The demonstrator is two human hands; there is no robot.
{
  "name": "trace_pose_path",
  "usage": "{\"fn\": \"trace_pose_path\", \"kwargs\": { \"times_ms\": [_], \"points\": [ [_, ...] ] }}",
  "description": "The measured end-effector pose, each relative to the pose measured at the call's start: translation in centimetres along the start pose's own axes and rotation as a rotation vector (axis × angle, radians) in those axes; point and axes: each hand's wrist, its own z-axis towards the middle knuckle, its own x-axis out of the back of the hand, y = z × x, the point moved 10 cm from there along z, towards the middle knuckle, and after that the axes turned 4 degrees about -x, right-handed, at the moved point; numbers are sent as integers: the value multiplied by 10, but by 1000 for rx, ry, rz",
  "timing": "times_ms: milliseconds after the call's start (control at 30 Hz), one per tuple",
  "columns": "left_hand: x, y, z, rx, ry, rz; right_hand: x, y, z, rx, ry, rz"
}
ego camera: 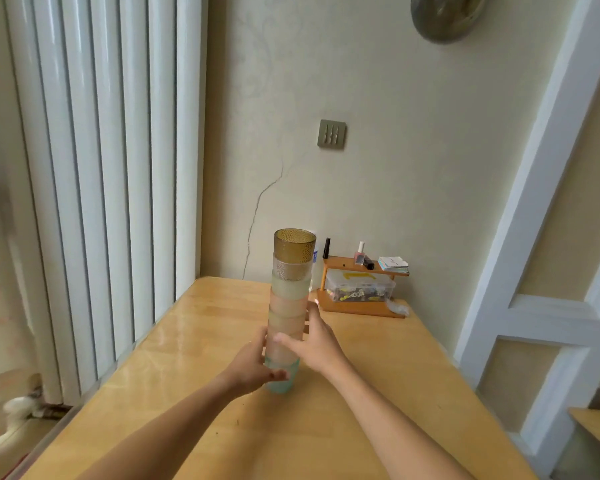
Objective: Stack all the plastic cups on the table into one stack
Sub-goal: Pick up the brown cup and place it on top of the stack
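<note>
Running across the lower half of the frame, the table (378,393) carries one tall stack of cups (290,306) just left of centre, and no loose cup shows anywhere else on the wood. At the far edge, right of the stack, sits a small wooden shelf (361,306) with a clear box under it; it stands apart from the stack and plays no part here.

You have the stack standing upright, its long axis running straight up the frame, from the pale green cup (284,381) at the bottom to the amber cup (294,241) at the top. It looks close to vertical, with perhaps a slight lean toward the right as it rises.

Your left hand (253,363) cups the bottom of the stack from the left, its grip curled around the lowest cups and touching them. Your right hand (314,337) sits a little higher on the right side, fingers spread and laid flat against the wall of the stack, more a steadying press than a closed hold.

So the stack lies between your two hands, and nearly all its height rises above them. By my reading the stacking is done; what matters next is releasing evenly, since a sideways nudge that low could tip the top.
</note>
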Motion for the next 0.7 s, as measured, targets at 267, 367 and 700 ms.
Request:
{"fn": "trace_pose_path", "kwargs": {
  "times_ms": [267, 367, 700],
  "points": [
    [2, -25, 21, 35, 68, -38, -14, 29, 14, -57, 28, 31],
    [6, -25, 41, 18, 63, -11, -10, 32, 32, -61, 28, 29],
    [14, -34, 115, 23, 89, 47, -6, 60, 109, -79, 47, 48]
  ]
}}
